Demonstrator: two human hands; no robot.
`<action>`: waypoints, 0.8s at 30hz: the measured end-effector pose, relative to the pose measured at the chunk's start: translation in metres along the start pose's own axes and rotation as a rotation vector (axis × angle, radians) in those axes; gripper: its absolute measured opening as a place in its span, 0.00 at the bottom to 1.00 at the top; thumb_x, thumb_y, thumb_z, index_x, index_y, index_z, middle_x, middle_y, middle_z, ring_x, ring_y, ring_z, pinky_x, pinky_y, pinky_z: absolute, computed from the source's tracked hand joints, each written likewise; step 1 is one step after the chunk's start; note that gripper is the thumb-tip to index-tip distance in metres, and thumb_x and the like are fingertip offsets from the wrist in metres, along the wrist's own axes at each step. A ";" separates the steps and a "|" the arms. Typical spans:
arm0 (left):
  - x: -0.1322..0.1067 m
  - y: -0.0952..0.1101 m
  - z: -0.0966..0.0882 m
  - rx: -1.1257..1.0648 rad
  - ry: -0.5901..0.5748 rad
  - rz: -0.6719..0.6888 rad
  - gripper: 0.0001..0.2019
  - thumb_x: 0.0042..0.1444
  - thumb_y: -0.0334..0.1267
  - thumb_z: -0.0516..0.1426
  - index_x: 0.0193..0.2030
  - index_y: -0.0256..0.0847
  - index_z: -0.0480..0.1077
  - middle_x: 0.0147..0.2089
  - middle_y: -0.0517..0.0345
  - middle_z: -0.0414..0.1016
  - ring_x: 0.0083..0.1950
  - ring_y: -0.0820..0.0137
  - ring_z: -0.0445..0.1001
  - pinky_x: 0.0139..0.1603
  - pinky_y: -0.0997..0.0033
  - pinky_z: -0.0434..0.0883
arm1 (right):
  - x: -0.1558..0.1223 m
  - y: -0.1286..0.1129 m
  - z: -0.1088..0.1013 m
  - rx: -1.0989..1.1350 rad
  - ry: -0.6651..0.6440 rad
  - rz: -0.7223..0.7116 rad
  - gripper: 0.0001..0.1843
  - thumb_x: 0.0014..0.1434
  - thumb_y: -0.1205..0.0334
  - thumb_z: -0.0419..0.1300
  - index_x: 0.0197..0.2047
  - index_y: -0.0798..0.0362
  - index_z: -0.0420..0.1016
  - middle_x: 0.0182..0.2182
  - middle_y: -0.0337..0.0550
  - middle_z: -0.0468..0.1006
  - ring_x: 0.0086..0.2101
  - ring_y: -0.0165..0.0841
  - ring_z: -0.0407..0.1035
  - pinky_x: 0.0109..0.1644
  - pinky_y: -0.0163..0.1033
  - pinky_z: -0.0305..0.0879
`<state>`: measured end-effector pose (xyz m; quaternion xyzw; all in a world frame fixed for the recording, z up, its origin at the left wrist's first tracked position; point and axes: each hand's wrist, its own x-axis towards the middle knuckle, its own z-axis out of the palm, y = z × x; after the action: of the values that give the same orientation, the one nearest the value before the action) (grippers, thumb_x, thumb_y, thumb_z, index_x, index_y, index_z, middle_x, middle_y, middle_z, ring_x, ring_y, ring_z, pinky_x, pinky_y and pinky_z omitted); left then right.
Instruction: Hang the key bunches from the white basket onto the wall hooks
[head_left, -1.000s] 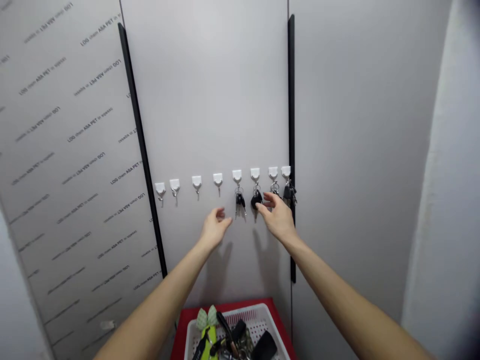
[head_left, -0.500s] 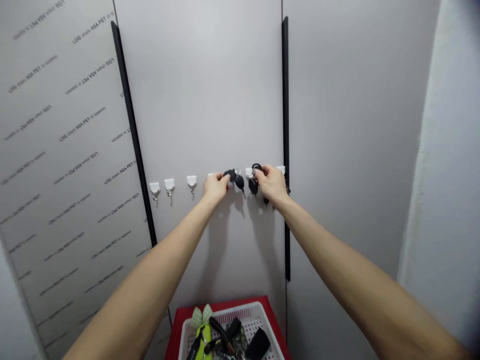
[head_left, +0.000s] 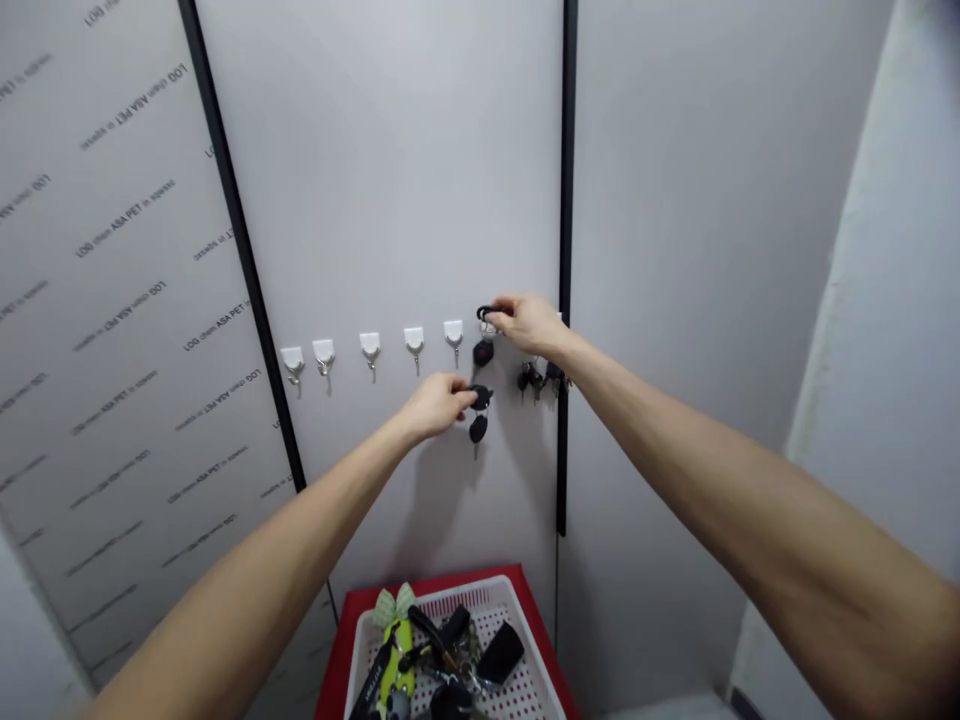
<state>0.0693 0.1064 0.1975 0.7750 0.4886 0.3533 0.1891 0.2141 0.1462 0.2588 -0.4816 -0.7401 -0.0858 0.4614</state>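
My left hand pinches a bunch of black-headed keys, one key dangling below its fingers. Higher and to the right, my right hand is closed on a black loop with a dark key fob hanging under it. The loop is at a white hook that the hand partly covers; I cannot tell whether it rests on the hook. White adhesive hooks form a row across the pale panel. Past my right hand, more keys hang by the black strip.
Below, a white perforated basket stands on a red surface. In it lie several keys, a black fob case and a yellow-green strap. Black vertical strips edge the panel; a wall rises at right.
My left hand has moved down, away from the hook row, keeping its keys. My right hand has shifted slightly left and up with the black loop. The camera view has shifted too.
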 end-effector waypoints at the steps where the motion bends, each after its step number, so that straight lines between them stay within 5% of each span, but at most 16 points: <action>1: -0.004 -0.007 0.002 -0.013 -0.020 -0.018 0.09 0.41 0.37 0.47 0.25 0.34 0.65 0.22 0.59 0.65 0.22 0.77 0.63 0.22 0.79 0.58 | -0.002 0.000 0.000 -0.030 -0.035 -0.001 0.12 0.45 0.60 0.49 0.28 0.57 0.69 0.20 0.39 0.69 0.23 0.25 0.60 0.28 0.31 0.55; 5: -0.024 -0.029 0.005 -0.091 -0.074 -0.112 0.09 0.41 0.38 0.47 0.25 0.35 0.64 0.21 0.61 0.63 0.22 0.78 0.61 0.22 0.80 0.58 | -0.024 0.004 0.005 -0.028 -0.117 -0.030 0.10 0.44 0.62 0.50 0.29 0.56 0.69 0.23 0.40 0.71 0.25 0.27 0.61 0.30 0.32 0.55; 8: -0.045 -0.044 0.010 -0.130 -0.186 -0.169 0.10 0.41 0.37 0.47 0.26 0.34 0.64 0.19 0.62 0.61 0.21 0.79 0.60 0.21 0.80 0.57 | -0.064 0.004 0.023 0.126 -0.282 -0.155 0.11 0.45 0.62 0.49 0.31 0.55 0.69 0.27 0.40 0.72 0.27 0.27 0.62 0.31 0.30 0.56; 15: -0.105 -0.105 0.077 0.024 -0.408 -0.278 0.09 0.38 0.32 0.46 0.23 0.34 0.66 0.15 0.65 0.56 0.18 0.79 0.54 0.18 0.80 0.52 | -0.203 0.004 0.112 0.226 -0.701 -0.018 0.12 0.45 0.67 0.45 0.27 0.58 0.69 0.21 0.41 0.72 0.21 0.25 0.61 0.23 0.28 0.53; 18: -0.119 -0.121 0.093 0.116 -0.475 -0.322 0.09 0.36 0.30 0.46 0.22 0.34 0.67 0.15 0.65 0.57 0.19 0.78 0.56 0.17 0.80 0.53 | -0.224 0.009 0.123 0.251 -0.771 0.025 0.11 0.44 0.66 0.47 0.27 0.57 0.70 0.21 0.41 0.72 0.22 0.26 0.62 0.25 0.29 0.54; 21: -0.108 -0.116 0.084 0.128 -0.430 -0.280 0.10 0.37 0.31 0.47 0.25 0.34 0.68 0.19 0.62 0.65 0.22 0.75 0.61 0.22 0.78 0.58 | -0.201 0.023 0.102 0.310 -0.565 0.079 0.12 0.44 0.66 0.48 0.31 0.56 0.69 0.27 0.42 0.72 0.26 0.28 0.63 0.31 0.31 0.57; 24: -0.072 -0.092 0.064 0.055 -0.231 -0.189 0.12 0.39 0.33 0.49 0.32 0.32 0.67 0.30 0.54 0.70 0.31 0.71 0.66 0.32 0.76 0.62 | -0.152 0.042 0.064 0.265 -0.001 0.228 0.15 0.44 0.63 0.49 0.37 0.55 0.64 0.35 0.45 0.68 0.32 0.31 0.62 0.37 0.36 0.57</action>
<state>0.0389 0.0869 0.0694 0.7658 0.5442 0.2289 0.2550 0.2256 0.1082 0.0935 -0.4973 -0.6857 0.0656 0.5274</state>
